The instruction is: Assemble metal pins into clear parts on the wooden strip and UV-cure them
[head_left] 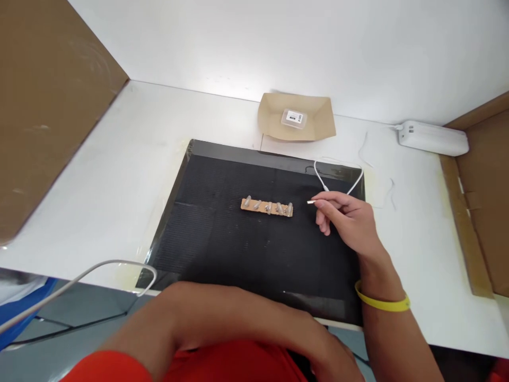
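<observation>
Red and plain, the shirt lies nearest, with the bare left arm bent across it; the left hand is out of view, so how its fingers stand cannot be told. Above the right part of the mat, the right hand has its fingers clamped on a stub, slim, straight and white, its tip poking out leftward. Just beyond, a thin white cable curves in a loop; whether it joins the stub is hidden. Left of the stub, near the mat's middle, lies a strip, narrow, flat and tan, bearing five pieces in a row: small, tapered, greyish, glossy, tilted at differing angles. Black and finely ribbed, the mat has shiny taped edges and covers part of a smooth white bench. Near the white wall, a tan tray with sloping sides holds a clear, labelled box. Brown boards flank the bench, and a rounded white unit sits at the far right.
</observation>
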Demonstrator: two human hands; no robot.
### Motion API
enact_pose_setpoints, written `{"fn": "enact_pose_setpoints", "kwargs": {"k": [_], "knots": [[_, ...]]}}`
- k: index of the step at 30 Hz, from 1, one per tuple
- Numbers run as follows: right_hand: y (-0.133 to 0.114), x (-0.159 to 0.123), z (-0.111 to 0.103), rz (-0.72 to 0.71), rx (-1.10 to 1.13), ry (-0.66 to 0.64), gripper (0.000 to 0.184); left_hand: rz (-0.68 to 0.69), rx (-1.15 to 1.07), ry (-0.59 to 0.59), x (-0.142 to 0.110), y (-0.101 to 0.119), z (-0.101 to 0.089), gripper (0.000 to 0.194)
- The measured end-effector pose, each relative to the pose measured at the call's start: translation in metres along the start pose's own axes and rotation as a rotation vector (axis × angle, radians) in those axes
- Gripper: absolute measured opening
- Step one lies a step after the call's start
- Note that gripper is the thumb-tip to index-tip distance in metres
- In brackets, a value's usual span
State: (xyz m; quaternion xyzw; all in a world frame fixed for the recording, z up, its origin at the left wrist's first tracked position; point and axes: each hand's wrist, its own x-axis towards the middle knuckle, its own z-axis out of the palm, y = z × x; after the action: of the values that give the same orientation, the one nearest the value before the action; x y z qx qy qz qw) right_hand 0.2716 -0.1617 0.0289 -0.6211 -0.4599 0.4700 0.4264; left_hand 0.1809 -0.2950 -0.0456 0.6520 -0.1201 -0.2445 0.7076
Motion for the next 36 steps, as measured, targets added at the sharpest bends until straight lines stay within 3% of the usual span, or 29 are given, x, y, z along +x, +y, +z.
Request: {"fn": "enact_pose_setpoints", "kwargs": {"k": [2,3,8,12,16,21,22,25,28,30,32,34,36], "knots": [[0.001,0.000,-0.001,-0.004,0.011,0.021,0.028,-0.089,0.157,-0.197,-0.009,0.005,-0.001,0.038],[0.001,0.001,-0.001,0.007,0.013,0.011,0.028,-0.098,0.235,-0.240,-0.014,0.007,-0.002,0.039],[0.003,0.003,-0.002,0.051,0.029,-0.028,0.033,0.008,0.364,-0.109,-0.022,0.009,0.000,0.041],[0.000,0.001,-0.003,0.028,0.054,-0.011,0.031,0.063,0.197,-0.193,-0.017,0.018,-0.008,0.025],[-0.003,-0.002,-0.003,0.004,0.059,-0.015,0.029,0.064,-0.014,-0.240,-0.019,0.036,-0.032,0.014],[-0.002,-0.003,-0.003,0.012,0.028,-0.013,0.030,-0.046,-0.556,-0.692,-0.020,0.021,-0.052,0.030],[-0.001,-0.003,-0.002,0.018,0.022,-0.035,0.031,-0.019,-0.635,-0.704,-0.019,0.016,-0.055,0.031],[0.000,-0.003,0.001,0.004,0.020,-0.017,0.031,0.117,-0.834,-0.578,-0.014,0.005,-0.063,0.032],[0.000,-0.002,0.002,0.010,-0.022,-0.045,0.032,0.185,-0.869,-0.492,-0.014,0.004,-0.075,0.034],[0.001,-0.002,0.001,0.014,-0.053,-0.076,0.032,0.199,-0.793,-0.374,-0.016,0.006,-0.081,0.031],[0.001,-0.001,-0.002,-0.013,-0.043,-0.008,0.030,0.184,-0.739,-0.282,-0.018,0.005,-0.084,0.033],[0.000,-0.001,-0.004,-0.032,-0.025,0.065,0.029,0.159,-0.731,-0.256,-0.018,0.002,-0.083,0.036],[-0.001,-0.001,-0.005,-0.008,-0.056,-0.024,0.028,0.146,-0.734,-0.260,-0.015,-0.003,-0.079,0.037]]}}
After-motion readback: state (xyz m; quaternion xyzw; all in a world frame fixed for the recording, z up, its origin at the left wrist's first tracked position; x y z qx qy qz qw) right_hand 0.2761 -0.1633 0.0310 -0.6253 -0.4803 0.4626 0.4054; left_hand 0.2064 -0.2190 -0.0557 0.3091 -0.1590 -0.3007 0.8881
